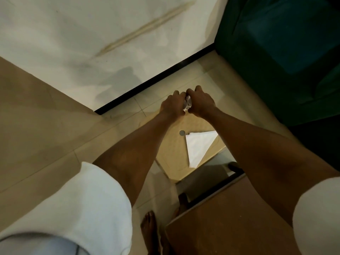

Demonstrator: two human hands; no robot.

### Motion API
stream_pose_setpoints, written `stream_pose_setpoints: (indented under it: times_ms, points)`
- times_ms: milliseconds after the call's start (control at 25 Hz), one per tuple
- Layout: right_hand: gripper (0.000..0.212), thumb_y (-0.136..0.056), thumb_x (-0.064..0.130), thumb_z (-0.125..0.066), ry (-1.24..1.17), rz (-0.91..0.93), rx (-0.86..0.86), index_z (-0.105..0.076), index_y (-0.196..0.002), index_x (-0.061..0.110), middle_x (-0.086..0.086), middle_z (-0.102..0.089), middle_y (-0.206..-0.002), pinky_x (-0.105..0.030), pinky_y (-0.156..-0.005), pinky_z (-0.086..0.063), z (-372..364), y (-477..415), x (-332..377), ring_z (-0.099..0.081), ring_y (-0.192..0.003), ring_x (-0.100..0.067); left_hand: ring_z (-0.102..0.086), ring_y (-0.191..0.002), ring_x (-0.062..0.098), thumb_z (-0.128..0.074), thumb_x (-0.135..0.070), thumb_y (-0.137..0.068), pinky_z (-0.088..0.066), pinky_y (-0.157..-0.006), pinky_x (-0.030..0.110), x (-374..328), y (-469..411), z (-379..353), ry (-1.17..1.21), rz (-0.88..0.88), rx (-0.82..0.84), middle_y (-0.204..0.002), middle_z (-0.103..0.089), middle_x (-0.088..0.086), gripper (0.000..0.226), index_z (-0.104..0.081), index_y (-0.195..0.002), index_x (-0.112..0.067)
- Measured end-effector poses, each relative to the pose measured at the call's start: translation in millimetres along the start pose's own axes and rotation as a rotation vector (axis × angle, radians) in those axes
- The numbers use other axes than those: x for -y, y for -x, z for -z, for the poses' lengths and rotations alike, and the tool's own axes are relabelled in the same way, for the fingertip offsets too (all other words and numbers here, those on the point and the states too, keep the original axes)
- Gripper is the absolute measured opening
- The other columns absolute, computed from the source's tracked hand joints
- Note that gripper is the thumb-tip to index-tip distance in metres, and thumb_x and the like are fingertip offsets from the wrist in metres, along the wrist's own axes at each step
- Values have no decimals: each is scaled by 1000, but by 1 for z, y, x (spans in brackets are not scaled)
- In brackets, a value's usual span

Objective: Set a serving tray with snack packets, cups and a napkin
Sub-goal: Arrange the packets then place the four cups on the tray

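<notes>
Left hand [171, 105] and right hand [201, 103] are pressed side by side above the far end of the tray [171, 153]. Both curl around a small white crumpled item [187, 104] (packet or paper, cannot tell). The folded white napkin [199, 146] lies on the tray along its right edge. A grey disc [182, 133] sits just beside the napkin's far corner. Bare feet [150, 229] stand on the tiled floor [119, 126].

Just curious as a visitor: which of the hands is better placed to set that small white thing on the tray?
Probably left. Both the left hand and right hand grip the white thing, but the tray is bare on the left; the napkin covers its right side.
</notes>
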State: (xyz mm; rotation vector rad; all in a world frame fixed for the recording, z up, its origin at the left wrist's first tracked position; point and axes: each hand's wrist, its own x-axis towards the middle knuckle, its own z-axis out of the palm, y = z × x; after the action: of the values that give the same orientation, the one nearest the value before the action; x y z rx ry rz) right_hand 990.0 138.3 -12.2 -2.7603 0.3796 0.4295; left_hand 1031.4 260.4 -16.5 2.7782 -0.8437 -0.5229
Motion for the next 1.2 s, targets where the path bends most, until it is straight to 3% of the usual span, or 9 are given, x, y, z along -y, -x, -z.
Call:
stream_pose_setpoints:
  times_ms: [280,440,520,560,680,800,1000,1200]
  points:
    - [74,-70,21,-93,-88,-31,-22,-56,-134,23,-13,-55,-130,-39,-82,-55,25,18,0,-67,-105,-34,-67,-99,26,-84,-26,-80,-50,-71,29,-13,14,32,-59,-101,-22,-119,-65,9,62,-59,-135,-15]
    - [70,-72,18,-91,-169,-123,-67,-56,-131,28,-8,-56,-126,-38,-79,-58,76,77,-7,-64,-101,-28,-69,-102,24,-84,-21,-81,-58,-83,31,-56,52,89,-49,-226,0,-120,-66,7,55,-59,-130,-15]
    - [63,-78,18,-86,-158,-211,-119,-53,-130,30,-6,-53,-126,-40,-79,-60,103,137,-13,-64,-100,-27,-66,-107,22,-74,-18,-87,-56,-84,29,-84,86,111,-58,-293,-11,-120,-62,3,42,-58,-126,-18]
    - [57,-82,18,-80,-182,-219,-71,-51,-129,32,-5,-52,-127,-41,-80,-60,77,159,-3,-64,-100,-28,-65,-109,22,-67,-17,-89,-56,-83,31,-78,113,93,-63,-258,51,-120,-59,1,36,-58,-124,-20]
    - [44,-91,13,-67,-241,-384,-48,-51,-128,31,-4,-50,-126,-45,-86,-59,106,279,13,-65,-104,-32,-61,-115,22,-66,-19,-88,-56,-86,38,-121,201,120,-77,-328,157,-125,-56,-4,39,-54,-124,-26]
    - [39,-93,14,-69,-300,-538,-122,-55,-128,25,-6,-53,-124,-47,-89,-60,145,396,34,-66,-107,-33,-59,-117,24,-64,-22,-96,-56,-88,40,-178,289,153,-40,-497,208,-126,-58,-2,29,-56,-124,-23]
    - [36,-92,14,-68,-314,-758,-306,-59,-126,22,-9,-55,-124,-43,-85,-55,177,540,55,-65,-109,-36,-56,-121,29,-61,-18,-99,-53,-92,41,-252,385,181,-175,-756,247,-134,-55,6,35,-53,-133,-21]
    - [38,-91,8,-63,-310,-926,-411,-57,-127,16,-13,-53,-128,-43,-85,-51,190,665,57,-63,-112,-41,-61,-112,22,-61,-14,-97,-57,-91,38,-309,474,190,-160,-965,290,-124,-62,0,21,-61,-115,-24]
